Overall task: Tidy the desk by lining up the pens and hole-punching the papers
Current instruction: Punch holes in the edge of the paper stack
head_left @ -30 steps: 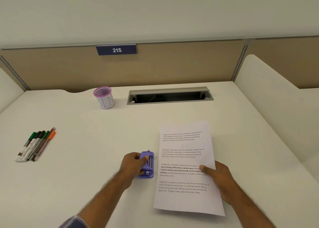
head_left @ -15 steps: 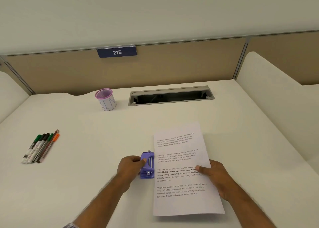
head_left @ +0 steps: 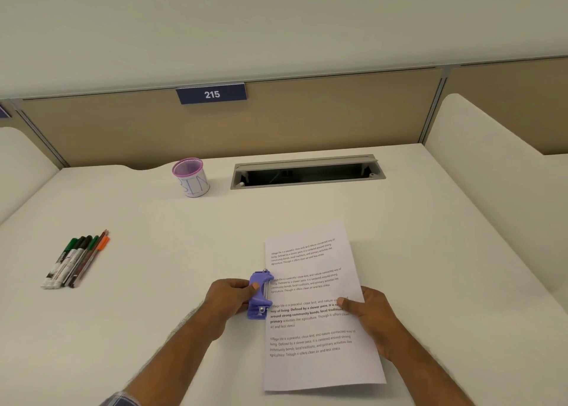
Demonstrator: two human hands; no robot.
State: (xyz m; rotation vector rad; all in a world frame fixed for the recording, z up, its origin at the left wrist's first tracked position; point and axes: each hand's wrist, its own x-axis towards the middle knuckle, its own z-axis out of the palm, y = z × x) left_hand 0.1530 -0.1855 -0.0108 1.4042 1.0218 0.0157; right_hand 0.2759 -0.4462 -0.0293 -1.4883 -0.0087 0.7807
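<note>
Since a moment ago the paper (head_left: 313,307) has slid left, so its left edge now sits in the mouth of the purple hole punch (head_left: 259,295), which earlier lay just beside it. In the head view, the left hand (head_left: 229,296) grips the punch, thumb on top; the right hand (head_left: 367,313) pinches the sheet's right edge, thumb pressed on the print. The pens (head_left: 76,259) lie side by side, well apart on the left of the surface (head_left: 153,282), seemingly lined up already. To punch well, I judge the edge should go fully and squarely into the slot, the sheet held flat, then a firm, straight press down.
</note>
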